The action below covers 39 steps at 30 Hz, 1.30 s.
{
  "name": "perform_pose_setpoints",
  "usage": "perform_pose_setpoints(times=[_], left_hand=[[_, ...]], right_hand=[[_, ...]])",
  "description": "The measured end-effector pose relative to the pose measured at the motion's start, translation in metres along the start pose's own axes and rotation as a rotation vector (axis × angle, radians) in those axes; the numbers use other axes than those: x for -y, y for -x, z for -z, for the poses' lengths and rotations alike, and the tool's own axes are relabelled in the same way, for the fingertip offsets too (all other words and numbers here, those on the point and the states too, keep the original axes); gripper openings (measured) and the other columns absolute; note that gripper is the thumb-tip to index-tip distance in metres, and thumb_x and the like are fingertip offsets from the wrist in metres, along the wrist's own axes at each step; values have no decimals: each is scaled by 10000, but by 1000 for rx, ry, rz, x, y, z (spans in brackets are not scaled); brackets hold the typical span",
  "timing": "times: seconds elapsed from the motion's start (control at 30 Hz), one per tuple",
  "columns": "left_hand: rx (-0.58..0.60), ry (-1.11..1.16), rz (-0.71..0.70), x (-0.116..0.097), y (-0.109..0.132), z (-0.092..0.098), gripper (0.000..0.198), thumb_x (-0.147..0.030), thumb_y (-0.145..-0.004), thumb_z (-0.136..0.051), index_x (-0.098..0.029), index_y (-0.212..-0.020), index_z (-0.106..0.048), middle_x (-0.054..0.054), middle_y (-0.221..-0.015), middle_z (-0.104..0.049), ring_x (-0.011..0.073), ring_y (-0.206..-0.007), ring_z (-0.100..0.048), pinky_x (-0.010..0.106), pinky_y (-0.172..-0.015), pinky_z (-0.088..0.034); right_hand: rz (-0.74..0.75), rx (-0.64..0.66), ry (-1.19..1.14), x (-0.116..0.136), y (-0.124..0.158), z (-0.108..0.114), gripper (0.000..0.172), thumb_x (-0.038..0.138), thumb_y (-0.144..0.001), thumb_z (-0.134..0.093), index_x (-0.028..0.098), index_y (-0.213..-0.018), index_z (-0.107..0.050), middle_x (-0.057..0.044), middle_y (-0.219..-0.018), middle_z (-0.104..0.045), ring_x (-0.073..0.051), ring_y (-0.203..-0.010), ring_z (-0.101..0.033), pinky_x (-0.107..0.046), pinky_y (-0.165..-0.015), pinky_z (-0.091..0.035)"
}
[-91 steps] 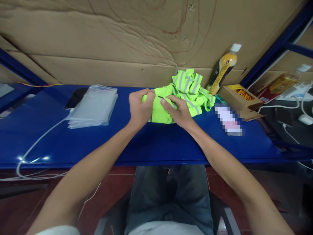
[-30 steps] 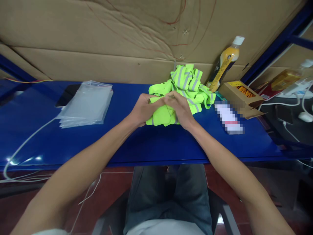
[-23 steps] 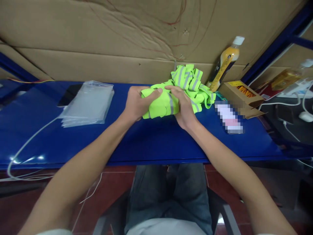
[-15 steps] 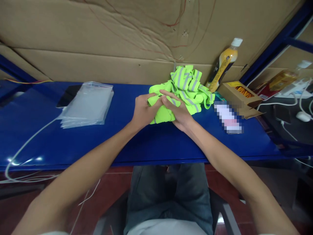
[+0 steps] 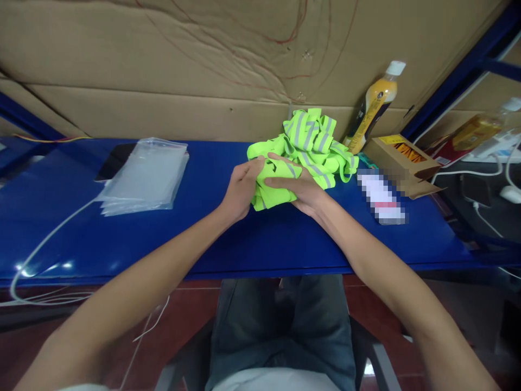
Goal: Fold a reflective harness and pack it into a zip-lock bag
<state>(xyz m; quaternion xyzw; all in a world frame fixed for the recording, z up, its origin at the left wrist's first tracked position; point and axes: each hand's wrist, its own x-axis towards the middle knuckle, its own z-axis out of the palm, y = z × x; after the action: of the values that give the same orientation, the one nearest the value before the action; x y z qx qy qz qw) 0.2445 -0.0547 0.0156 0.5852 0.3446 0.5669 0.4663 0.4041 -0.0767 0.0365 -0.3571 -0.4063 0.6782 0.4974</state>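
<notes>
A folded neon-yellow reflective vest [image 5: 275,194] lies between my two hands near the middle of the blue table. My left hand [image 5: 243,187] grips its left side, fingers closed at the upper edge. From the right, my right hand [image 5: 303,187] holds it, thumb across the front and the other fingers partly hidden behind. Right behind it is a loose heap of the same yellow material with grey reflective bands [image 5: 311,136]; where the folded piece ends and the heap begins is hard to tell.
Clear plastic bags [image 5: 144,176] lie at left, over a dark flat object [image 5: 116,161]. To the right are a yellow-labelled bottle [image 5: 372,111], an open cardboard box [image 5: 402,157] and a blurred-out packet [image 5: 380,195]. A cardboard wall [image 5: 163,117] backs the blue table [image 5: 211,239]. White cable hangs at left.
My hands have moved slightly apart on the folded vest. My right thumb now lies lower across its front, and more of the yellow fabric shows between the hands.
</notes>
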Motion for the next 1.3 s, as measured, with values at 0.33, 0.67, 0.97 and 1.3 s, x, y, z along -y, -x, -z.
perform_pose_setpoints(times=[0.33,0.67,0.97,1.3], left_hand=[[25,106,161,1,-5,5,528,-594,-931,-762,-256,-1334,-718,74,-1488,-714,313,-1427,-644,425,-1177,-554],[150,76,96,-6,-5,9,600,-636,-1021,-612,-237,-1469,-633,116,-1554,-678,355,-1391,-681,551,-1214,-544],[185,-105,-12,5,-14,18,571,-640,-1058,-595,-268,-1485,-663,101,-1549,-678,351,-1508,-582,574,-1249,-497],[-42,-650,-601,-17,-5,21,507,-543,-1138,-502,-212,-1508,-604,150,-1470,-703,286,-1333,-696,436,-1091,-597]], right_hand=[[13,-2,-88,1,5,-6,715,168,-453,-1058,251,-1115,-800,-18,-1099,-847,-320,-1199,-782,-524,-1143,-623],[32,61,-104,-3,6,-6,646,190,-526,-1043,265,-1106,-769,-30,-1170,-843,-324,-1209,-783,-541,-1146,-619],[39,44,-135,-5,7,-8,699,182,-506,-1043,282,-1118,-721,-19,-1164,-835,-330,-1215,-776,-549,-1092,-643],[147,-85,-100,-5,4,-19,643,220,-462,-1056,245,-1038,-771,-14,-1075,-845,-293,-1058,-805,-472,-1032,-663]])
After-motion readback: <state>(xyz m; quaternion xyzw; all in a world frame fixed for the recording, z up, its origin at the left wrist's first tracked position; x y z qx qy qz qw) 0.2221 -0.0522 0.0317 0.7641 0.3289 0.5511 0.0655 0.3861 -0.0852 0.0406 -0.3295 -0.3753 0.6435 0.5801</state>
